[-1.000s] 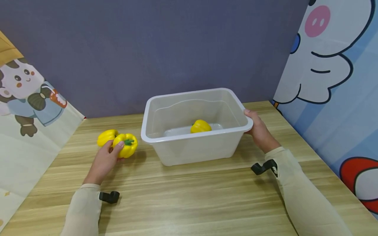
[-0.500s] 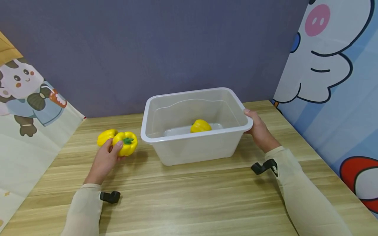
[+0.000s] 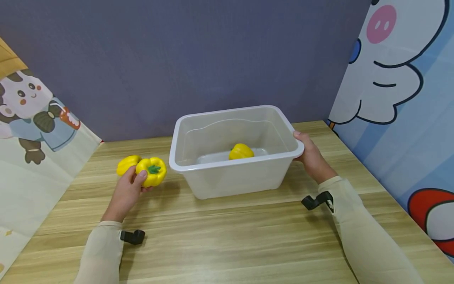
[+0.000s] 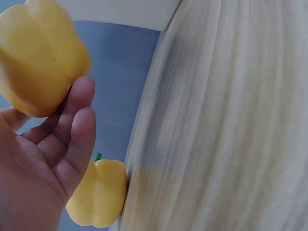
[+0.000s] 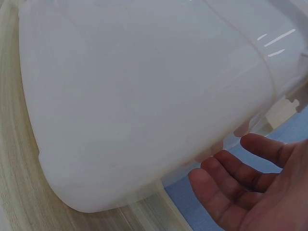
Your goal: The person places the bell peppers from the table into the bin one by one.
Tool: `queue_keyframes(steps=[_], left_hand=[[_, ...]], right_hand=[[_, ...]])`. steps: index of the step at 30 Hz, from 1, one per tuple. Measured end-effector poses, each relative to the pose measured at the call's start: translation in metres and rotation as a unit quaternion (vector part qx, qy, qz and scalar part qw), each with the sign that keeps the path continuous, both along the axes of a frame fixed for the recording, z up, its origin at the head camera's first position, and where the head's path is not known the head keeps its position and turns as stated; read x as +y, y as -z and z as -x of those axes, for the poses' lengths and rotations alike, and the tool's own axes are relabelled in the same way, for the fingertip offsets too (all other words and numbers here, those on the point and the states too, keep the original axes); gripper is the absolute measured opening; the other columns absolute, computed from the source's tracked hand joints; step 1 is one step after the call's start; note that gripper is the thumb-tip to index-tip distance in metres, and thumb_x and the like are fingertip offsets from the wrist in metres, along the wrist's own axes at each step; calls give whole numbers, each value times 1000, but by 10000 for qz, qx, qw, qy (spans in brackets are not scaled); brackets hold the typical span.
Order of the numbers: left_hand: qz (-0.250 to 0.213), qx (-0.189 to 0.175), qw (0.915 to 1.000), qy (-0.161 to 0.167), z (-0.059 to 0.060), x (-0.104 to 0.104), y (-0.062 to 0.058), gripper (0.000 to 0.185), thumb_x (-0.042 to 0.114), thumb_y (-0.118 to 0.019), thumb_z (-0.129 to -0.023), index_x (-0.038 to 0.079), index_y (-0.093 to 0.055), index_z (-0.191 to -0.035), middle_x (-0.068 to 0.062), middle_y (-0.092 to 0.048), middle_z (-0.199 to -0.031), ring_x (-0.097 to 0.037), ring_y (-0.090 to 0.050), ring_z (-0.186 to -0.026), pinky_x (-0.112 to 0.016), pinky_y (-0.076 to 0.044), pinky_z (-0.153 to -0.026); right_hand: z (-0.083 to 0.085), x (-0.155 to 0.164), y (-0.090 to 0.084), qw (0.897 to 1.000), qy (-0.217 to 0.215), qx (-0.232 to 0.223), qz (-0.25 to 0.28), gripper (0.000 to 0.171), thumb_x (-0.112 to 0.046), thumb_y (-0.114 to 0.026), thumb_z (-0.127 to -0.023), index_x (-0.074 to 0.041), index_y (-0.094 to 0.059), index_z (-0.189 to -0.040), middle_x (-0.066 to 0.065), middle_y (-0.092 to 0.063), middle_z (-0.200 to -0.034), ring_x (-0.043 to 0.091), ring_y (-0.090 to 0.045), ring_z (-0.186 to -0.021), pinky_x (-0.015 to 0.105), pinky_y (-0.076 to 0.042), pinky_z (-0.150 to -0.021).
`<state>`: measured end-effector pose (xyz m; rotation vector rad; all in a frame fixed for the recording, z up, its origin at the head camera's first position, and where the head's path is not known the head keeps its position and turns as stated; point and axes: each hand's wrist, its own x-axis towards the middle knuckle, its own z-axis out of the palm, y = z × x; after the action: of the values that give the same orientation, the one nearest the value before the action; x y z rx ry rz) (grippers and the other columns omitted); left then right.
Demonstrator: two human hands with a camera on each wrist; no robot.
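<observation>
Pepper (image 3: 152,172) held by left hand (image 3: 126,193), seemingly lifted.

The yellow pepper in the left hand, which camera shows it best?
The head view: the held pepper shows whole, green stem up, in the left hand. The left wrist view crops it; the right wrist view misses it.

rear pepper (image 3: 128,163): partly hidden by front pepper (image 3: 151,171) | left wrist view: desk (image 4: 231,120) blurred | bin (image 5: 144,96): edges cut off
</observation>
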<state>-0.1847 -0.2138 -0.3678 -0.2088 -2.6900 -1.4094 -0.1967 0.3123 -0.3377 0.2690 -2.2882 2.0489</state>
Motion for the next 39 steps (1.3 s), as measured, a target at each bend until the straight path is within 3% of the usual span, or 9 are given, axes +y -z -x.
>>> queue_keyframes(steps=[9, 14, 22, 34, 39], left_hand=[[-139, 38, 9999, 10, -3, 4, -4, 54, 42, -39, -109, 0, -42, -141, -16, -59, -104, -20, -66, -81, -24, -55, -72], [-535, 77, 9985, 78, -4, 5, -6, 47, 39, -36, -110, -1, -45, -133, -7, -62, -95, -19, -67, -81, -24, -55, -70], [-1484, 53, 9880, 432, -6, 7, -8, 31, 38, -39, -109, 12, -49, -124, 1, -66, -92, -14, -66, -80, -23, -55, -71], [-1818, -3, 9815, 609, -6, 8, -10, 30, 38, -44, -108, 14, -49, -125, -1, -68, -96, -16, -68, -84, -23, -55, -73], [-2341, 121, 9679, 909, -8, 10, -9, 24, 27, -44, -109, 13, -49, -128, -2, -68, -100, -17, -69, -88, -25, -56, -74]], right_hand=[[2, 0, 0, 10000, -34, -6, 0, 63, -56, -31, -104, -6, -52, -134, 9, -58, -116, 19, -53, -101, 39, -44, -85], [3, 0, 0, 10000, -19, 22, -29, 60, -55, -31, -104, -7, -54, -131, 8, -58, -114, 18, -54, -99, 38, -45, -84], [2, 0, 0, 10000, -55, 71, 1, 56, -54, -31, -104, -10, -56, -129, 6, -59, -113, 17, -54, -98, 38, -45, -83], [2, -1, 0, 9999, -32, 12, -97, 66, -57, -29, -104, -4, -50, -136, 11, -55, -118, 19, -52, -102, 40, -43, -85], [2, -1, -1, 9999, -28, -12, -103, 66, -57, -28, -104, -3, -49, -136, 12, -55, -120, 20, -52, -103, 41, -43, -86]])
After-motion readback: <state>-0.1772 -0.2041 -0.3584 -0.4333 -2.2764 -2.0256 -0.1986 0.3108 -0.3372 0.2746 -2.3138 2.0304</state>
